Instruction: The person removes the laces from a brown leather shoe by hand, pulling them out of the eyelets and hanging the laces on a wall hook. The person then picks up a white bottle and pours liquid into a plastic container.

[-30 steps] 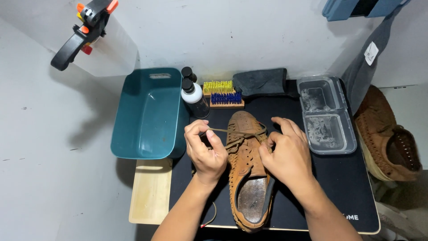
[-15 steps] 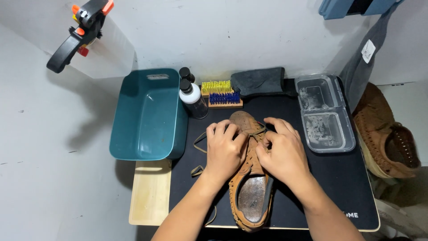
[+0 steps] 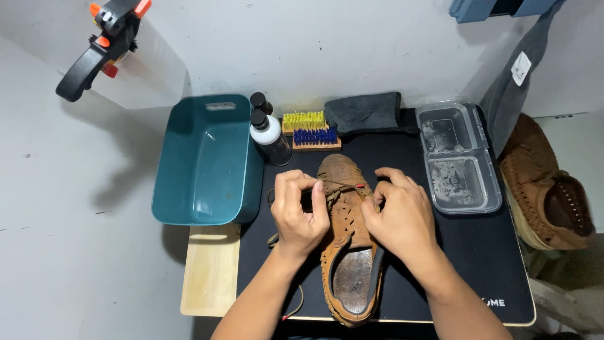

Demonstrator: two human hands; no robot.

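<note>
On the black mat (image 3: 440, 264) nearest the camera lies a brown shoe (image 3: 347, 252), toe pointing away. The lacing seems to be in hand; the next pull calls for a firm pinch. The left hand (image 3: 299, 211) curls closed on the lace (image 3: 335, 194); the right hand (image 3: 397, 217) grips the shoe's side. Beyond stand a teal tub (image 3: 204, 157), bottle (image 3: 270, 135) and brush (image 3: 313, 131).
</note>
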